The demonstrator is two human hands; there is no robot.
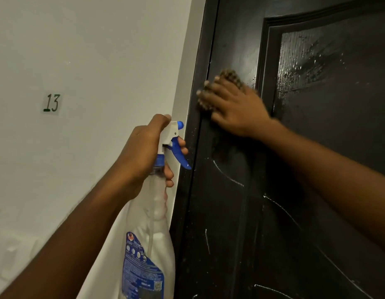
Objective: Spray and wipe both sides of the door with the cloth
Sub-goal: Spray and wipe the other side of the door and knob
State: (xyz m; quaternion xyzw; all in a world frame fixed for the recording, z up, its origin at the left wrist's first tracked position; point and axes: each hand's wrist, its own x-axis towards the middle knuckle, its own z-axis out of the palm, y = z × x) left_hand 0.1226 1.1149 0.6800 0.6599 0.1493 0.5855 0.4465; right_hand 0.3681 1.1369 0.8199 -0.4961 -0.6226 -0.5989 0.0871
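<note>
A black panelled door [317, 158] fills the right half of the view, its recessed panel wet and streaked. My right hand [232, 104] presses a brown patterned cloth [231, 77] flat against the door's left stile near the frame, fingers spread over it. My left hand [144, 152] grips the neck of a clear spray bottle [150, 234] with a white head and blue trigger, one finger on the trigger, nozzle beside the door frame.
A white wall [79, 61] takes up the left half and carries a small label reading 13 [51, 102]. The black door frame [196, 104] runs between wall and door. White scratch marks cross the lower door.
</note>
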